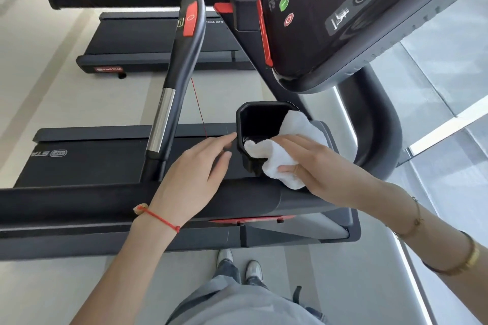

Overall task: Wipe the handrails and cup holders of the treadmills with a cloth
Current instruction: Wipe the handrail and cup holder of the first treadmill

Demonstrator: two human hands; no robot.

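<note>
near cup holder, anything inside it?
A fold of the white cloth dips over the near rim of the cup holder, held by the right hand. The walls look dark and bare; the cloth covers part of the bottom.

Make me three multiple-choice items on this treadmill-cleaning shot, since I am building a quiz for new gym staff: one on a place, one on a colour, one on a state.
1. Where does the cloth lie?
A. Over the rim of the near cup holder
B. On the floor
C. Across the console panel

2. What colour is the cloth?
A. Blue
B. White
C. Red

3. What is the left hand doing?
A. Gripping the handrail
B. Holding a spray bottle
C. Reaching with straight fingers to the cup holder's outer wall

Answers:
1. A, the cloth drapes over the rim nearest the person and dips inside.
2. B, it is plainly white against the black plastic.
3. C, its fingers are extended and hold nothing, while the right hand holds the cloth.
</note>
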